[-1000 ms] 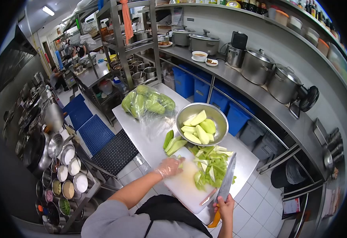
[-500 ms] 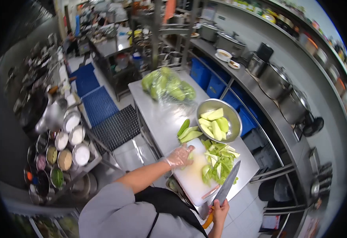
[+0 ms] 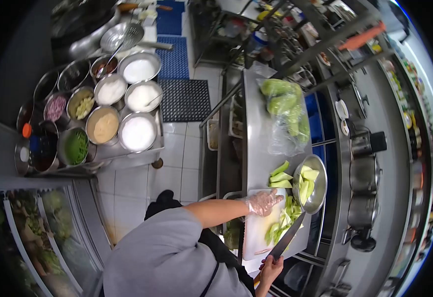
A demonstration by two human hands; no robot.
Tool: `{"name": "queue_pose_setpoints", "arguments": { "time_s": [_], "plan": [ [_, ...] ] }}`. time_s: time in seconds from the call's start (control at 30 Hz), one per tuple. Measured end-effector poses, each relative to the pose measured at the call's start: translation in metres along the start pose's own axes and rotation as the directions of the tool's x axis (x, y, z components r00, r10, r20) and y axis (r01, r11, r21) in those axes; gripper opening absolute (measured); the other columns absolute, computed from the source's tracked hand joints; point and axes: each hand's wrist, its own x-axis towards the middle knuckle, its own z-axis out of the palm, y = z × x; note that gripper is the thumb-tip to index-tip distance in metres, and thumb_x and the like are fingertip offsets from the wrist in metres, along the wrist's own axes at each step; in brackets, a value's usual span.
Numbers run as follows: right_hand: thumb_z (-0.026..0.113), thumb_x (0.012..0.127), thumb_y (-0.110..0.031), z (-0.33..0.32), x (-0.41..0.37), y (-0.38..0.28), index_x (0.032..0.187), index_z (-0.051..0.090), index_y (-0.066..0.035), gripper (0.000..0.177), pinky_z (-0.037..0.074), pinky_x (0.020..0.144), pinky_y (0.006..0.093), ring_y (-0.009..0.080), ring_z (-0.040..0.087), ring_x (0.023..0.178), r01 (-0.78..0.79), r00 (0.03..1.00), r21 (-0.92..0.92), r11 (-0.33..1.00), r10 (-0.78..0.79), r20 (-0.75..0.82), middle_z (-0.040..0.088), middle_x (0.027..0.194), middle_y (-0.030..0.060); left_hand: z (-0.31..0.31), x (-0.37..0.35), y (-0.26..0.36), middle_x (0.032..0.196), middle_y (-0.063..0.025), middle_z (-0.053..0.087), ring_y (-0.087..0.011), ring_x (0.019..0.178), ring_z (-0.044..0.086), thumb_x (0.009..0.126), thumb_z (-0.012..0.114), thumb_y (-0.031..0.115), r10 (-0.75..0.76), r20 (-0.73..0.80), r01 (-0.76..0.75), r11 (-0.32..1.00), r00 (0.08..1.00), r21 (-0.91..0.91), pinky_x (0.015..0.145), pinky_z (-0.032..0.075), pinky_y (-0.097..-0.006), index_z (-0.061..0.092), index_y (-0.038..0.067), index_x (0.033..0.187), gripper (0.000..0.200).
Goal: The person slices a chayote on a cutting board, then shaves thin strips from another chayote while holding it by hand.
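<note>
My left hand (image 3: 264, 203), in a clear plastic glove, is at the far part of the white cutting board (image 3: 256, 237) with fingers stretched out and nothing visible in them. My right hand (image 3: 272, 270) grips a large kitchen knife (image 3: 287, 238) by its orange handle, blade slanting up and away over the board's right side. Pale green peelings (image 3: 276, 231) lie heaped on the board beside the blade. Just beyond, a steel bowl (image 3: 321, 192) holds peeled green pieces (image 3: 307, 182). Several green wedges (image 3: 279, 177) with skin rest left of the bowl.
A clear bag of green produce (image 3: 286, 111) sits farther along the steel table (image 3: 257, 148). Pots (image 3: 362, 175) line the right counter. At left stand several ingredient containers (image 3: 137, 132), a strainer (image 3: 122, 37) and a glass-fronted fridge (image 3: 58, 237). Black mats (image 3: 182, 100) cover some floor.
The view has swung left, so the table appears farther right and the ingredient containers loom larger. My left hand remains over the board; my right hand still holds the knife.
</note>
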Motion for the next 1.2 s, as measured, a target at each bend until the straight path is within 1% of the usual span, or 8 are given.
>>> {"name": "queue_pose_setpoints", "arguments": {
  "time_s": [0.37, 0.63, 0.73, 0.87, 0.97, 1.0, 1.1, 1.2],
  "plan": [
    [0.064, 0.093, -0.009, -0.025, 0.02, -0.019, 0.099, 0.045, -0.004, 0.02, 0.041, 0.031, 0.0292, 0.0133, 0.048, 0.038, 0.082, 0.97, -0.102, 0.991, -0.103, -0.221, 0.051, 0.064, 0.0049, 0.028, 0.009, -0.019, 0.144, -0.0363, 0.044, -0.0407, 0.099, 0.071, 0.086, 0.056, 0.016, 0.072, -0.15, -0.092, 0.988, 0.986, -0.124, 0.081, 0.059, -0.048, 0.044, -0.004, 0.146, 0.065],
    [0.078, 0.088, -0.021, -0.051, 0.03, -0.008, 0.098, 0.046, -0.004, 0.037, 0.032, 0.03, 0.03, 0.014, 0.041, 0.036, 0.039, 0.907, -0.341, 0.939, -0.177, -0.383, 0.049, 0.066, 0.0053, 0.022, 0.003, -0.015, 0.116, -0.025, 0.06, -0.0364, 0.086, 0.072, 0.089, 0.056, 0.019, 0.023, -0.253, -0.074, 0.978, 0.967, -0.195, 0.071, 0.059, -0.0483, 0.055, 0.001, 0.132, 0.047],
    [0.08, 0.085, -0.022, -0.083, 0.05, 0.036, 0.098, 0.046, -0.005, 0.04, 0.032, 0.033, 0.0303, 0.0143, 0.042, 0.04, 0.222, 0.769, -0.608, 0.762, -0.52, -0.372, 0.048, 0.069, 0.0053, 0.007, -0.001, -0.014, 0.119, -0.0278, 0.056, -0.0413, 0.092, 0.071, 0.097, 0.047, 0.026, 0.046, -0.162, -0.083, 0.97, 0.986, -0.227, 0.074, 0.057, -0.0524, 0.052, 0.003, 0.138, 0.047],
    [0.08, 0.082, -0.018, -0.085, 0.037, 0.03, 0.099, 0.046, -0.006, 0.041, 0.035, 0.038, 0.0306, 0.0153, 0.044, 0.046, 0.13, 0.755, -0.633, 0.763, -0.49, -0.436, 0.049, 0.077, 0.007, 0.009, -0.001, -0.015, 0.122, -0.0259, 0.056, -0.0375, 0.088, 0.072, 0.084, 0.063, 0.018, 0.03, -0.208, -0.095, 0.946, 0.978, -0.309, 0.074, 0.059, -0.0482, 0.051, 0.005, 0.141, 0.061],
    [0.082, 0.081, -0.017, -0.078, 0.03, 0.029, 0.1, 0.046, -0.005, 0.042, 0.037, 0.043, 0.031, 0.0159, 0.043, 0.046, 0.235, 0.607, -0.794, 0.561, -0.722, -0.33, 0.049, 0.078, 0.0072, 0.004, -0.007, -0.016, 0.123, -0.0269, 0.055, -0.038, 0.087, 0.072, 0.085, 0.062, 0.017, 0.063, -0.233, -0.127, 0.954, 0.97, -0.272, 0.073, 0.059, -0.0483, 0.048, 0.005, 0.144, 0.062],
    [0.081, 0.082, -0.018, -0.044, 0.003, -0.02, 0.098, 0.048, -0.002, 0.04, 0.046, 0.068, 0.0406, 0.026, 0.052, 0.074, -0.009, 0.777, -0.563, 0.826, -0.348, -0.524, 0.051, 0.09, 0.0117, 0.001, -0.001, -0.016, 0.124, -0.0296, 0.054, -0.0383, 0.085, 0.071, 0.088, 0.058, 0.015, 0.047, -0.134, -0.084, 0.954, 0.99, -0.287, 0.071, 0.058, -0.0479, 0.044, 0.005, 0.147, 0.062],
    [0.079, 0.087, -0.018, -0.056, 0.01, 0.014, 0.099, 0.048, -0.003, 0.037, 0.045, 0.057, 0.0368, 0.0225, 0.053, 0.066, 0.036, 0.823, -0.422, 0.906, -0.267, -0.502, 0.052, 0.092, 0.0112, 0.002, -0.001, -0.016, 0.124, -0.0314, 0.054, -0.038, 0.081, 0.071, 0.09, 0.055, 0.015, 0.077, -0.189, -0.118, 0.969, 0.979, -0.219, 0.069, 0.058, -0.0468, 0.043, 0.004, 0.148, 0.06],
    [0.076, 0.093, -0.02, -0.036, 0.01, 0.023, 0.104, 0.045, -0.007, 0.035, 0.032, 0.039, 0.0278, 0.0137, 0.049, 0.046, 0.104, 0.849, -0.184, 0.977, -0.184, -0.495, 0.051, 0.069, 0.0046, 0.006, 0.0, -0.019, 0.121, -0.0273, 0.054, -0.0404, 0.081, 0.069, 0.09, 0.052, 0.013, 0.124, -0.234, -0.175, 0.961, 0.964, -0.215, 0.073, 0.056, -0.0498, 0.041, 0.006, 0.15, 0.061]
  ]
}}
